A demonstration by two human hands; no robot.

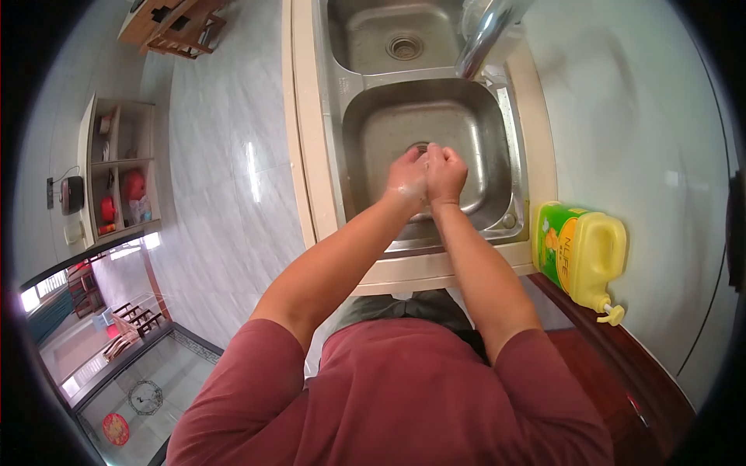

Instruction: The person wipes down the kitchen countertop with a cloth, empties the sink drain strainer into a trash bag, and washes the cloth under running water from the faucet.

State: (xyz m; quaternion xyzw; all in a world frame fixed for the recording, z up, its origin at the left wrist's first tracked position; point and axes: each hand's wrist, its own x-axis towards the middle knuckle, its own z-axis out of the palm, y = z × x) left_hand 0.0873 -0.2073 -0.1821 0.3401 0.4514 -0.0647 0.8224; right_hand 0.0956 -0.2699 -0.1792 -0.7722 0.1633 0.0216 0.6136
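Over the near steel sink basin (373, 147) my two hands are pressed together, close above the drain (422, 146). My left hand (408, 175) leans against the other hand, with white foam on its back and wrist. My right hand (447, 175) has its fingers curled in, knuckles facing up. Whatever lies between the palms, if anything, is hidden. The chrome faucet (483, 39) reaches in from the upper right, its end near the divider between the basins. No stream of water can be made out.
A second basin (365, 46) lies beyond the divider. At the right stands a large yellow jug with a pump (598, 252), close to the counter edge (544, 155). To the left are a tiled floor (225, 155), an open cabinet (116, 128) and a wooden chair (186, 35).
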